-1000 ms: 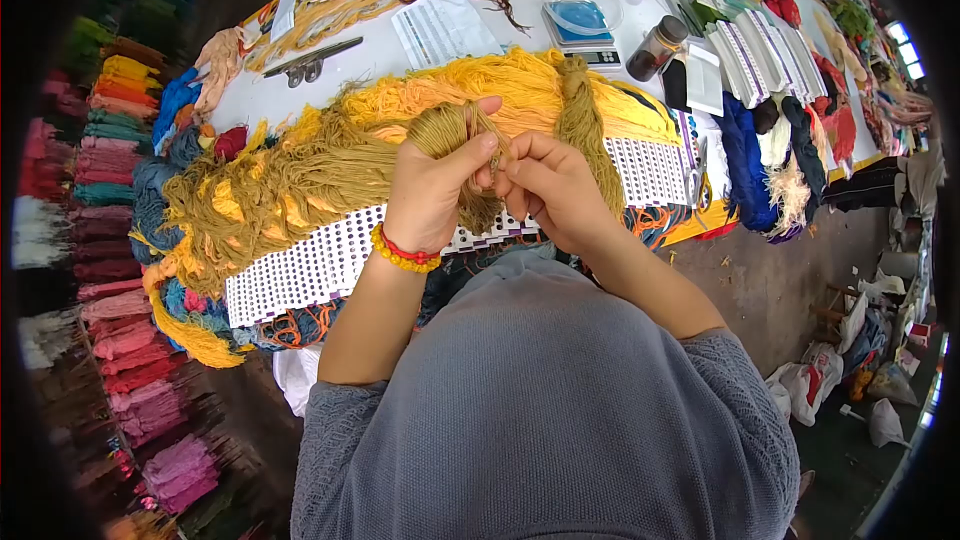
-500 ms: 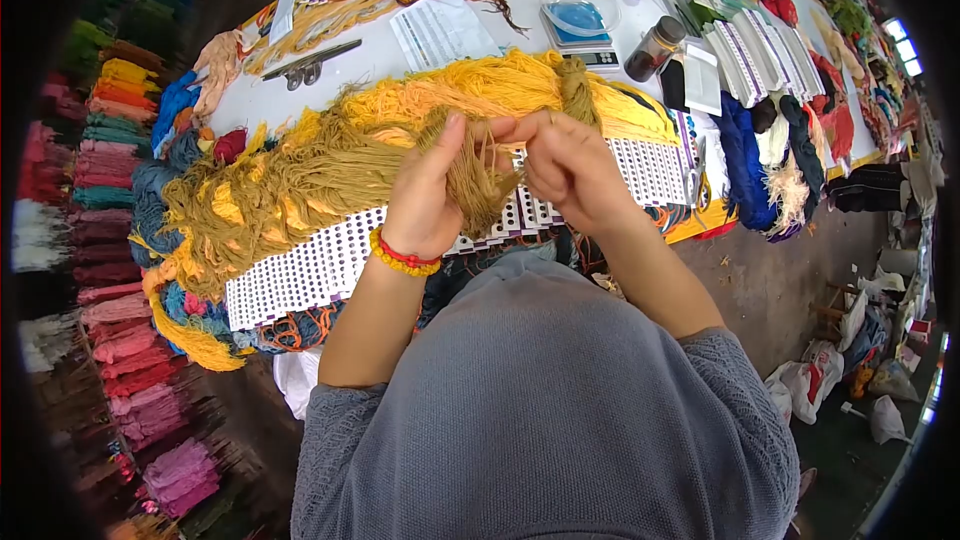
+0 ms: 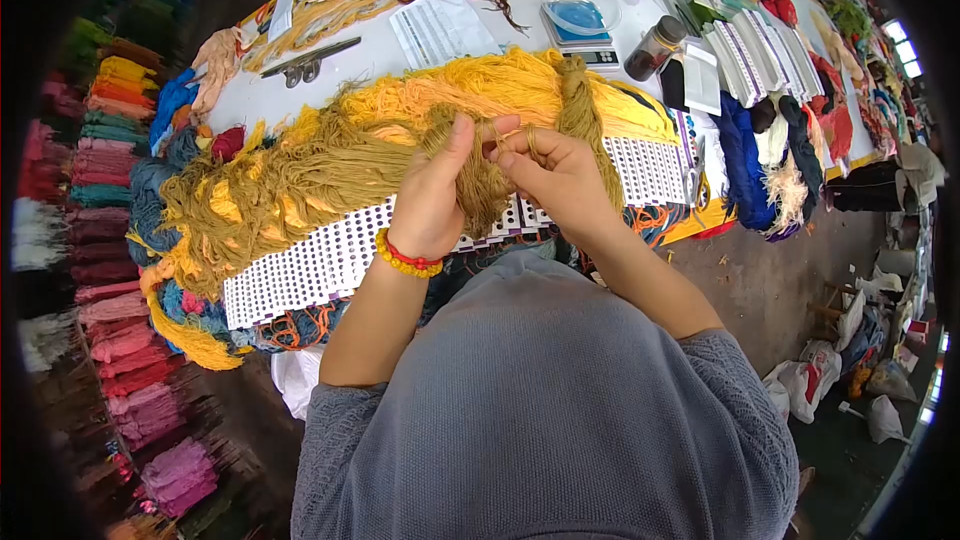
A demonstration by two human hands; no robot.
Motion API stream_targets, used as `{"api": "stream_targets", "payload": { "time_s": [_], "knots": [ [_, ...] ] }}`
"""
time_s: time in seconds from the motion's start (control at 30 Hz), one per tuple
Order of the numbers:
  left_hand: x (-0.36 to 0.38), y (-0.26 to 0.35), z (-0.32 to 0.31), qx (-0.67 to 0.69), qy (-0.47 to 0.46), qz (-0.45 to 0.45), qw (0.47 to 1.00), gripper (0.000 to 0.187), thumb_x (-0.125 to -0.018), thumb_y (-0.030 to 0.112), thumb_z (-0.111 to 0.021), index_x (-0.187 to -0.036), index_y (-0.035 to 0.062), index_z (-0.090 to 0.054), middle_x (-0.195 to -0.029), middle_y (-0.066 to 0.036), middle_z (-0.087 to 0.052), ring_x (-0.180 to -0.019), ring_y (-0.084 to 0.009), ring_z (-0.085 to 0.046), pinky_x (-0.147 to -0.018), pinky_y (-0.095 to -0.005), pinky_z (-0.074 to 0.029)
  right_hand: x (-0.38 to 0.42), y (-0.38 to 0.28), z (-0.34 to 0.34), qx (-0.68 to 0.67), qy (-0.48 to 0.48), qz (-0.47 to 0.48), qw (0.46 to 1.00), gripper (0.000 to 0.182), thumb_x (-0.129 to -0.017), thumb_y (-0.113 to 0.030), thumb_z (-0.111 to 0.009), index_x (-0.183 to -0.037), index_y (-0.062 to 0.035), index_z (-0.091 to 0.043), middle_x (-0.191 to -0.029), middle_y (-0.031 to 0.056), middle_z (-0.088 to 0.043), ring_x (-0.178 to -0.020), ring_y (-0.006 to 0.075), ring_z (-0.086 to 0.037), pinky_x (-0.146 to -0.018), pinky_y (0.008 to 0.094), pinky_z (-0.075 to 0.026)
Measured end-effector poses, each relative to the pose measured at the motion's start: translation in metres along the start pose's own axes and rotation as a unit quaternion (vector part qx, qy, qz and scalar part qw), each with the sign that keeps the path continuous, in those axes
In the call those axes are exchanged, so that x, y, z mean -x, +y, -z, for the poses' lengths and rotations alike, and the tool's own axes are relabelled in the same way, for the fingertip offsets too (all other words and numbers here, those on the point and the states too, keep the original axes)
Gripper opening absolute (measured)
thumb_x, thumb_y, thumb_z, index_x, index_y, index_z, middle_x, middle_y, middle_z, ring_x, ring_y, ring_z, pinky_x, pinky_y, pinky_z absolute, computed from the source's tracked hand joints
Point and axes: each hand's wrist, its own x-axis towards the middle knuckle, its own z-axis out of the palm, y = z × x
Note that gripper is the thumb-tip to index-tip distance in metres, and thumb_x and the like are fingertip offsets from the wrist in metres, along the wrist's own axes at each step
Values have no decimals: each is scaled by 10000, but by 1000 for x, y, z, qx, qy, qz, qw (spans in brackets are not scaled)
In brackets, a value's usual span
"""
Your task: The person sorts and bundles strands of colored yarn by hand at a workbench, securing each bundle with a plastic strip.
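Note:
My left hand (image 3: 435, 180) grips a hank of olive-brown yarn (image 3: 482, 192), its thumb pointing up and the yarn hanging below the fingers. Close beside it, my right hand (image 3: 550, 175) pinches a few strands of the same yarn at the top of the hank. Behind my hands lie olive yarn (image 3: 320, 170) and bright yellow yarn (image 3: 500, 70), heaped over white punched cards (image 3: 310, 265). Another olive hank (image 3: 578, 105) hangs just past my right hand. The exact strands between my fingertips are too small to make out.
Farther back on the table are a digital scale (image 3: 590, 55) with a clear dish (image 3: 580, 8), a dark jar (image 3: 655, 48), a paper sheet (image 3: 442, 28) and a metal clip (image 3: 310, 63). Scissors (image 3: 703, 185) lie at the right. Coloured yarn stacks (image 3: 125, 340) stand at the left.
My right hand has turned from a curled fist to a pinch nearer the left hand's fingertips. The olive hank past my right hand now shows farther down.

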Motion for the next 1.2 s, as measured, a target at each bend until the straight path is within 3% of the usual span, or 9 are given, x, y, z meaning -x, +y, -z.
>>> {"api": "stream_targets", "payload": {
  "time_s": [0.2,0.3,0.37,0.43,0.53,0.63,1.0,1.07,1.2],
  "knots": [
    [0,-4,1,-104,62,-61,991,318,-876,228,-474,-1019,-48,-540,-944,-92,-592,-799,-144,-550,-738,-286,-451,-7,16,7,84,33,130,987,116,-815,-117,-551,-829,-7,-582,-616,-5,-512,-480,40,-426,-443,185,-328],
    [-4,-7,16,-39,51,-46,997,267,-866,203,-497,-986,-27,-558,-882,-93,-598,-694,-136,-550,-686,-278,-461,-4,1,15,-151,-57,-58,985,172,-848,-160,-473,-892,-21,-565,-577,-1,-479,-439,54,-394,-426,198,-313],
    [-6,-8,21,35,22,-23,999,304,-890,249,-450,-982,-22,-552,-858,-116,-597,-611,-143,-540,-659,-276,-463,-5,3,25,-504,-308,-80,803,244,-865,-187,-398,-994,-24,-526,-531,-13,-425,-409,57,-354,-407,207,-296],
    [-5,-6,19,40,14,-14,999,350,-897,281,-425,-1010,-29,-542,-880,-113,-594,-654,-140,-549,-675,-270,-462,1,-10,19,-498,-289,-63,815,301,-876,-199,-359,-1073,-5,-476,-506,-29,-381,-396,46,-312,-391,202,-269],
    [-1,-1,0,26,14,-5,1000,461,-910,356,-343,-1085,-39,-505,-954,-102,-580,-778,-149,-555,-753,-279,-439,-2,-17,6,-88,-55,-38,994,187,-796,-129,-550,-956,-35,-573,-545,-58,-429,-466,22,-382,-442,173,-331],
    [0,-4,3,9,-20,-7,1000,510,-917,362,-304,-1158,-62,-451,-1050,-106,-558,-971,-168,-529,-883,-288,-378,-6,5,2,132,-12,80,988,139,-759,-108,-610,-859,-13,-595,-565,-53,-453,-507,18,-398,-448,180,-322],
    [2,-5,4,-37,70,-69,994,186,-842,104,-533,-944,-43,-581,-927,-95,-599,-816,-142,-572,-681,-257,-485,-6,17,6,77,-11,57,995,57,-810,-78,-553,-809,-21,-559,-661,-43,-534,-527,-8,-393,-458,149,-298],
    [1,-6,6,-27,75,-68,995,179,-838,113,-543,-921,-41,-584,-919,-95,-600,-806,-141,-571,-667,-257,-486,-3,5,2,-18,-2,19,1000,83,-796,-54,-549,-759,21,-552,-1004,107,-580,-666,42,-525,-583,179,-420],
    [0,-9,6,-10,87,-75,993,171,-827,118,-564,-888,-39,-586,-904,-96,-600,-788,-139,-566,-645,-253,-481,-5,7,2,-17,5,-8,1000,82,-796,-50,-549,-784,31,-555,-1063,123,-562,-736,72,-564,-650,184,-439]
  ]
}}
